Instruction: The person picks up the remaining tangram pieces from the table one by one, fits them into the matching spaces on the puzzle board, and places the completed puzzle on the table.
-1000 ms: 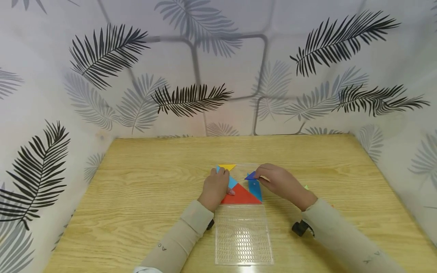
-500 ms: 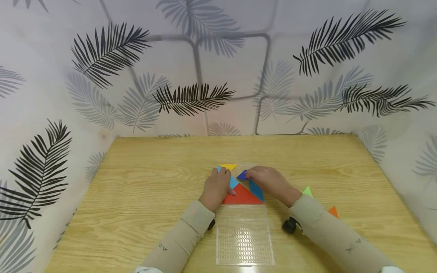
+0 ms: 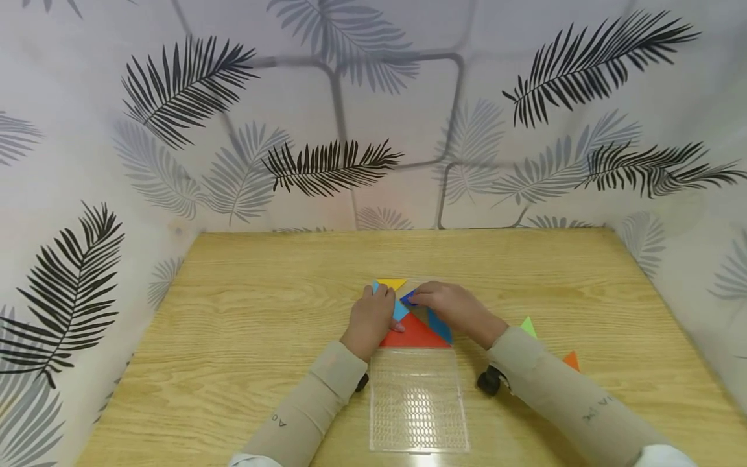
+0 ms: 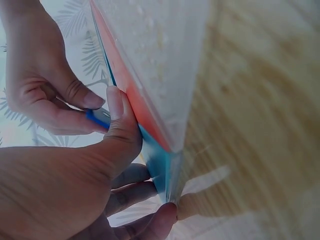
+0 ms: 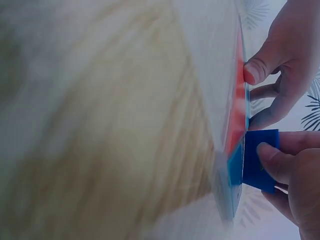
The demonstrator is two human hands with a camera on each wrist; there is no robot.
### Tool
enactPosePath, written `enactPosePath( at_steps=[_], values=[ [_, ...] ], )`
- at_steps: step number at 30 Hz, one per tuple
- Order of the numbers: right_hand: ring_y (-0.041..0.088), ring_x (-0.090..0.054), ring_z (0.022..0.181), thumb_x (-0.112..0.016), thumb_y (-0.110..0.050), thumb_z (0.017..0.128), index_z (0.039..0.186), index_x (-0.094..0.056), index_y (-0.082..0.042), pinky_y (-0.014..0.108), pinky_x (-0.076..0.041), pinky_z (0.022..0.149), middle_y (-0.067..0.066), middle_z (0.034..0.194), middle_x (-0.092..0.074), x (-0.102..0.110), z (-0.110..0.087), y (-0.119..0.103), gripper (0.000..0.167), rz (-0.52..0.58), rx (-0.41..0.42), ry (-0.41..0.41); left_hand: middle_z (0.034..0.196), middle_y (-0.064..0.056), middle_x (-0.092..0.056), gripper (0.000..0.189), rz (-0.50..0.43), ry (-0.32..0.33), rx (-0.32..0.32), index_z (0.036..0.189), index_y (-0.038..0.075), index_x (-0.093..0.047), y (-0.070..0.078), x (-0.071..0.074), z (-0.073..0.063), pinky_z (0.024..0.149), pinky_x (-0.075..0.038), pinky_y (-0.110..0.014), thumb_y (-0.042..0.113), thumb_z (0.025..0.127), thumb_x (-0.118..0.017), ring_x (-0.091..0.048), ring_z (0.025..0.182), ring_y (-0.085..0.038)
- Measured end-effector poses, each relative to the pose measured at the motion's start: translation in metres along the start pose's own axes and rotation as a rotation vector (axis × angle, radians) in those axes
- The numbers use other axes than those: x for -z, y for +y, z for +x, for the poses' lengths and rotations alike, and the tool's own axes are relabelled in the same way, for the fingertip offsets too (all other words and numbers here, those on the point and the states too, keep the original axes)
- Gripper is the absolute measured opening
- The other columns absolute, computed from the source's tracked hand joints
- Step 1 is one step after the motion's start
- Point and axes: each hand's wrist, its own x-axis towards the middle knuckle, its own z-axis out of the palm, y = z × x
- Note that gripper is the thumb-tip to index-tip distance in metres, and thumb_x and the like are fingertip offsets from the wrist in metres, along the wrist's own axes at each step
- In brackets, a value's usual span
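Note:
A clear plastic tray (image 3: 419,402) lies on the table, its far half bearing flat tangram pieces. Among them are a red triangle (image 3: 419,334), a light blue piece (image 3: 400,312), a yellow triangle (image 3: 392,283) and a mid-blue piece (image 3: 438,325). My left hand (image 3: 369,321) holds the tray's left side, thumb on the red triangle and fingers bent over the light blue piece. Between thumb and fingers my right hand (image 3: 455,308) pinches a dark blue triangle (image 5: 260,160), tilted above the tray beside the light blue piece. The fingers partly hide it in the head view.
A green piece (image 3: 528,326) and an orange piece (image 3: 572,360) lie on the wooden table (image 3: 262,311) by the right forearm, which partly covers them. Leaf-patterned cloth (image 3: 385,117) stands behind the table and at both sides.
My right hand has moved left with the dark blue triangle, closer to the light blue piece. The green and orange pieces show more beside the right forearm. The left hand stays in place.

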Motion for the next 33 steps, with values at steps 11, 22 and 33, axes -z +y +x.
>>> enactPosePath(
  at_steps=[11, 22, 33],
  values=[
    [0.018, -0.061, 0.103, -0.066, 0.000, 0.084, 0.104, -0.071, -0.006, 0.030, -0.049, 0.085, 0.005, 0.109, -0.066, -0.004, 0.009, 0.002, 0.022, 0.032, -0.017, -0.063, 0.120, -0.004, -0.052, 0.072, 0.055, 0.014, 0.003, 0.129, 0.010, -0.052, -0.002, -0.003, 0.002, 0.066, -0.051, -0.023, 0.060, 0.077, -0.054, -0.047, 0.096, -0.023],
    [0.020, -0.062, 0.101, -0.066, 0.005, 0.081, 0.104, -0.070, -0.003, 0.032, -0.049, 0.085, 0.006, 0.107, -0.066, -0.005, 0.016, 0.011, 0.024, 0.098, 0.004, -0.102, 0.113, -0.005, -0.054, 0.071, 0.053, 0.051, -0.023, 0.123, 0.009, -0.056, -0.001, -0.006, 0.003, 0.063, -0.050, -0.022, 0.061, 0.075, -0.056, -0.047, 0.090, -0.022],
    [0.021, -0.061, 0.104, -0.066, -0.007, 0.085, 0.101, -0.072, -0.004, 0.031, -0.049, 0.086, 0.007, 0.110, -0.066, -0.008, 0.021, 0.016, 0.017, 0.156, -0.002, -0.138, 0.113, -0.004, -0.054, 0.067, 0.031, 0.049, -0.004, 0.120, 0.009, -0.056, 0.001, -0.003, 0.001, 0.063, -0.050, -0.023, 0.059, 0.075, -0.059, -0.047, 0.090, -0.022]
  ],
)
